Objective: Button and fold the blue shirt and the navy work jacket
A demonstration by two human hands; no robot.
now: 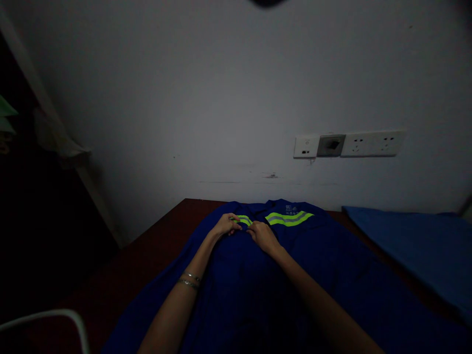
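Note:
A dark blue work garment with yellow-green and grey reflective strips lies spread out in front of me. My left hand is closed in a pinch at the outer end of the left reflective strip. At that strip's inner end, my right hand pinches the cloth between thumb and fingers. The right reflective strip lies flat beyond my right hand, with small pale print just above it. Two bracelets circle my left wrist. My forearms hang over the lower part of the garment, which is in deep shadow.
The garment rests on a dark red-brown tabletop against a grey-white wall. Folded lighter blue cloth lies at the right. Wall sockets and switches sit above the table. A curved white tube shows at the lower left.

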